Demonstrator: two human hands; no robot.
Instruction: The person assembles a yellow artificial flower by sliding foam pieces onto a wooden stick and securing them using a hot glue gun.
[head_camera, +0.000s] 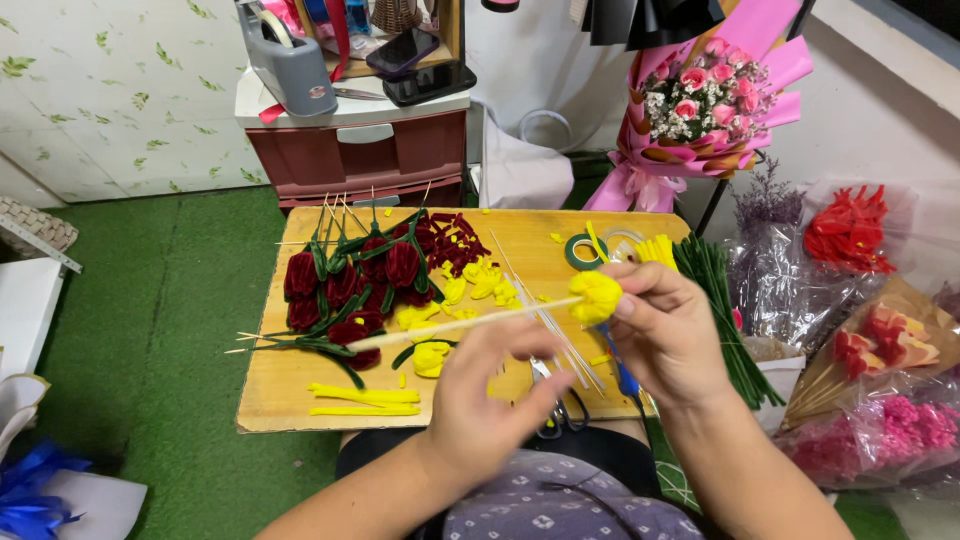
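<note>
Two hands meet over the near right part of the bench (290, 400), both holding one flower. The right hand (668, 335) is curled, thumb and fingertips pinching the yellow bloom (596, 296) at its left side; the bloom sits just left of that hand, above the bench's right half. The left hand (480, 385) is lower and nearer the body, fingers closed in a pinch on the stick (460, 325), about midway along it. The stick is the long axis: it runs almost level, bloom end pointing right and slightly up, bare end pointing left toward the red flowers (345, 285) at the bench's far left. So the bloom lies to the right of the left hand and against the right hand, which is the nearer of the two to it. Below the hands, at the near edge, lie scissors (560, 405) and thin pale sticks (560, 335). Yellow pieces (470, 290) are scattered mid-bench, yellow strips (365, 398) by the near left corner, a green tape roll (583, 250) by the far right edge. Green stems (720, 310) lie along the right edge.
</note>
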